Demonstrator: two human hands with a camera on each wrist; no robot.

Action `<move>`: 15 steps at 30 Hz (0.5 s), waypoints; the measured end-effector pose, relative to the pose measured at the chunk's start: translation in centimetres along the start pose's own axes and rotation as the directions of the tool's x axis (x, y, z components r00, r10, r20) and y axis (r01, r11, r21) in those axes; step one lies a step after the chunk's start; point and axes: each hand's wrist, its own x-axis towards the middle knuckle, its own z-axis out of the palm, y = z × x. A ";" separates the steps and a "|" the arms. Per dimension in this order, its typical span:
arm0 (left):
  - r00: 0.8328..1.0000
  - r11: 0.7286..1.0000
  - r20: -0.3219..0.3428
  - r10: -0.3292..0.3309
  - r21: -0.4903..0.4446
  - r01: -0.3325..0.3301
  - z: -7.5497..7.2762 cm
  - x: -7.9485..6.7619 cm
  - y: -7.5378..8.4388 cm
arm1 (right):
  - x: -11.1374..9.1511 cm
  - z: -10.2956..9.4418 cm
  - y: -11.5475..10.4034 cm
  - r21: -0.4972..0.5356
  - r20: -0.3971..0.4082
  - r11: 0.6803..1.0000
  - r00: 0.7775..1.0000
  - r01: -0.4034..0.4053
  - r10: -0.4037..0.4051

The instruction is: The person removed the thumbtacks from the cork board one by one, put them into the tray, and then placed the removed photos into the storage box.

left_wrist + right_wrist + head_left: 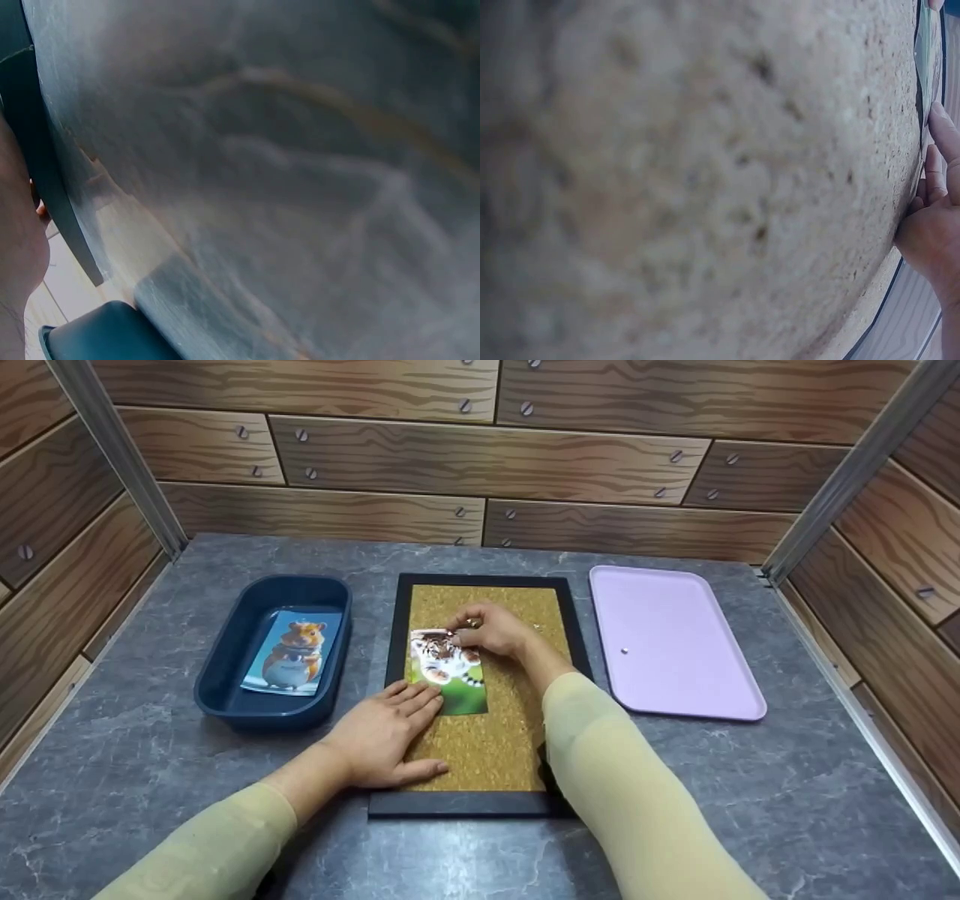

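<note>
A glossy tiger picture card (459, 697) lies on the left part of a cork board (502, 750) with a black frame. My left hand (386, 727) rests flat across the board's left edge, fingertips on the card's lower left side, thumb out on the cork. At the card's top edge, my right hand (495, 630) bends its fingers, thumb and forefinger pinching what looks like a small silver push pin, mostly hidden by the fingertips. The right wrist view shows this hand (934, 232) low against the cork. Another small shiny pin (536, 626) shows right of the hand.
On the left stands a dark blue bin (217, 667) with a hamster picture card (296, 656) inside. A lilac tray (682, 660) lies on the right, one small silver pin (625, 650) near its left edge. Wood-patterned walls (480, 457) enclose the grey marbled table (825, 780).
</note>
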 end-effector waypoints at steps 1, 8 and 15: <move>1.000 1.000 0.000 0.000 0.000 0.000 0.0 0.0 0.0 | 0.0 0.0 0.0 -0.001 0.000 1.000 1.000 -0.001 0.001; 1.000 1.000 -0.002 -0.002 -0.001 0.002 0.0 0.0 0.0 | 0.0 0.0 -0.1 -0.025 -0.005 1.000 1.000 -0.013 0.013; 1.000 1.000 -0.004 -0.006 -0.005 0.006 0.0 0.0 0.0 | 0.0 0.0 -0.2 -0.024 -0.018 1.000 1.000 0.011 -0.011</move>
